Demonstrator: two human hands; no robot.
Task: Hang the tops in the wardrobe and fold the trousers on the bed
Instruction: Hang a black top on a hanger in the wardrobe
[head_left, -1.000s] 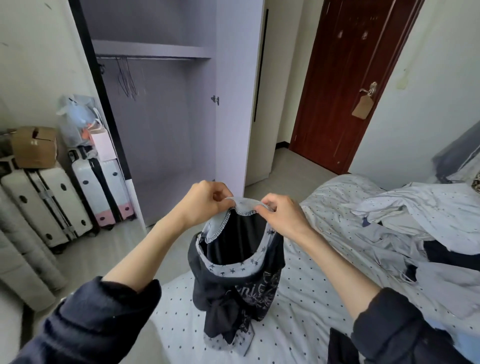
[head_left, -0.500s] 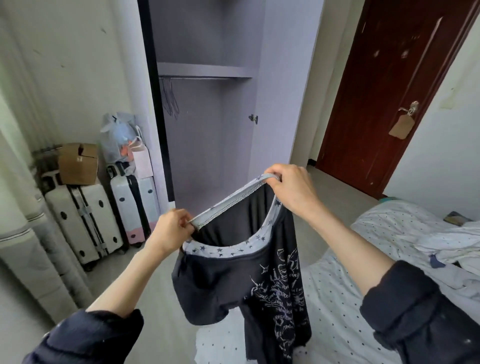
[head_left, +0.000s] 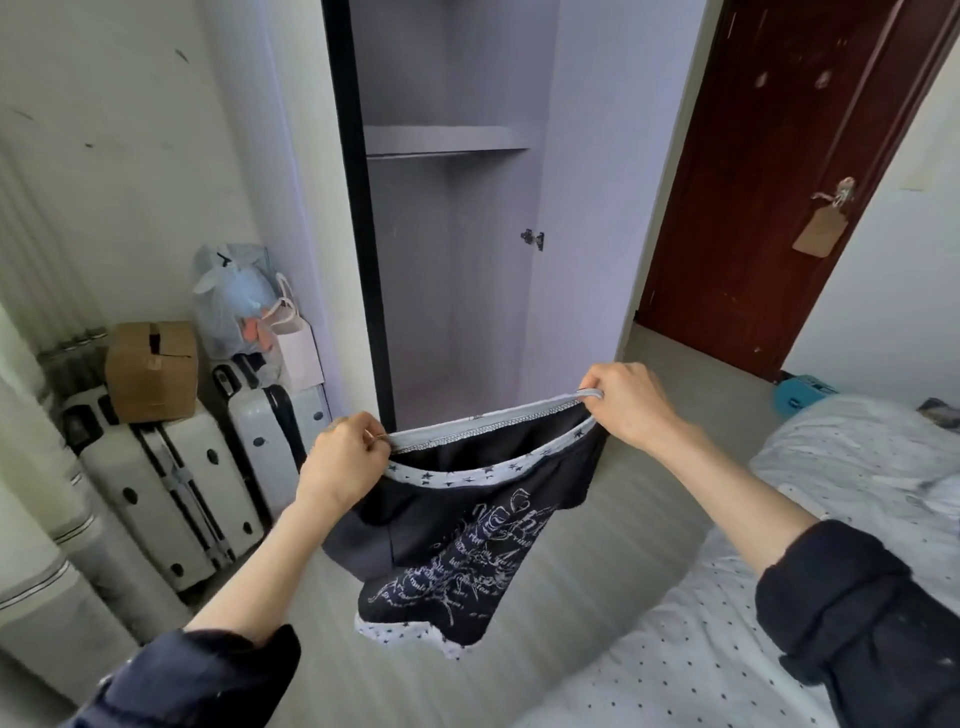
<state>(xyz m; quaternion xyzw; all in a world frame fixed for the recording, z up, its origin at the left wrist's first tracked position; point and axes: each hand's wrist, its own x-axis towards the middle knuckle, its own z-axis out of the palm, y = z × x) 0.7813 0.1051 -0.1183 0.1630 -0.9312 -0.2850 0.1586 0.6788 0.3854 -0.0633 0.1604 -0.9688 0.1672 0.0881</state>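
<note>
You grip the black printed top with star-patterned white trim (head_left: 457, 540) by its neckline, left hand (head_left: 343, 462) and right hand (head_left: 631, 405) each pinching a shoulder, stretched crosswise and hanging just before the open lilac wardrobe (head_left: 457, 249), its rail above.

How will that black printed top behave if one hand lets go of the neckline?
Probably floppy: the black top sags between the left hand and right hand. Its body hangs in loose folds, so it looks light. Released on one side, it would likely swing and collapse under the remaining grip.
</note>
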